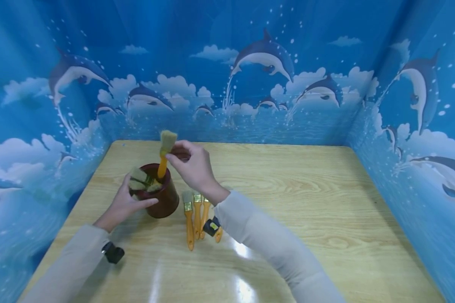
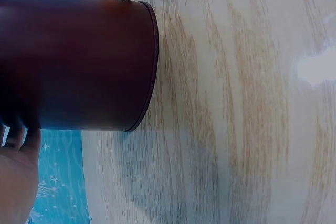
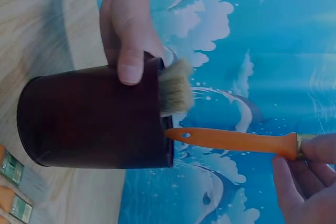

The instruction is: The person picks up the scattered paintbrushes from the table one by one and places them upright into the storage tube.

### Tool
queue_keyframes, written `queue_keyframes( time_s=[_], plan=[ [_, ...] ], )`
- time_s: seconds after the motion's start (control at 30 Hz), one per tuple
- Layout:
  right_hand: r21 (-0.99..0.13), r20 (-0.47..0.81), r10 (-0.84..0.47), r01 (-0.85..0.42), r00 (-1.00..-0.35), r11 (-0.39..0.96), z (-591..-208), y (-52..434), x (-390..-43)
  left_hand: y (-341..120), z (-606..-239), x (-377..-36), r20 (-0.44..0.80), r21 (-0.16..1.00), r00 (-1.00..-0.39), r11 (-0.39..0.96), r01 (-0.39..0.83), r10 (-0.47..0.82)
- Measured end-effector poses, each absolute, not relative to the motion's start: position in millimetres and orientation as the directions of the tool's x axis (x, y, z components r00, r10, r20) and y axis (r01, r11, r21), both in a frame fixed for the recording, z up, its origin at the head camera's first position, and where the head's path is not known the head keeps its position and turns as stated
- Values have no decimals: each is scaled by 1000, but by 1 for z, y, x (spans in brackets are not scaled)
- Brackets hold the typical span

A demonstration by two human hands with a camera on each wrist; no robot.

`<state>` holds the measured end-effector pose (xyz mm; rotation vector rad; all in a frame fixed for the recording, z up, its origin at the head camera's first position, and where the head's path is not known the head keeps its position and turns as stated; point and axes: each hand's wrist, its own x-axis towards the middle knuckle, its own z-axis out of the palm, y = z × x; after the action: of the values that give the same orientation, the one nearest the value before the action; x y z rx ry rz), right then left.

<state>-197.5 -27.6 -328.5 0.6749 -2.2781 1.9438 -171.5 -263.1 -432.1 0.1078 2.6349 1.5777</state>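
Note:
A dark brown brush pot (image 1: 166, 203) stands on the table at left of centre in the head view. My left hand (image 1: 123, 205) grips it near the rim, thumb on the near side. Bristle heads of paintbrushes (image 3: 176, 90) stick out of its mouth. My right hand (image 1: 197, 167) pinches another paintbrush (image 3: 231, 139) by its metal band, bristles up. Its orange handle points down, with the tip at the pot's mouth in the right wrist view. In the left wrist view the pot's dark wall (image 2: 79, 61) fills the upper left, with fingers (image 2: 23, 145) against it.
Several paintbrushes (image 1: 189, 227) with orange handles lie side by side right of the pot, partly under the right forearm. The wood-grain table (image 1: 307, 202) reaches back to a blue dolphin-print curtain (image 1: 212, 97), which also lines both sides.

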Motion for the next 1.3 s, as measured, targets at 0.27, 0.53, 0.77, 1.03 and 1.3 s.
queue_keyframes(
  time_s=[0.27, 0.53, 0.77, 1.03, 1.3],
  plan=[
    [-927, 277, -300, -336, -913, 165, -339, -42, -194, -263, -433, -172, -15, 871, -995, 491, 34, 95],
    [-911, 234, -366, -335, -901, 242, -348, -45, -193, -263, -434, -171, -5, 874, -995, 485, 44, 100],
    [-930, 168, -391, -277, -905, 243, -361, -22, -198, -263, -433, -171, -11, 876, -995, 481, 40, 103],
    [-939, 89, -316, -185, -945, 290, -389, 17, -206, -264, -431, -171, -66, 863, -994, 505, -15, 83],
    [-947, 3, -238, -79, -971, 312, -413, 49, -204, -266, -432, -172, -74, 865, -994, 501, -24, 81]
  ],
)
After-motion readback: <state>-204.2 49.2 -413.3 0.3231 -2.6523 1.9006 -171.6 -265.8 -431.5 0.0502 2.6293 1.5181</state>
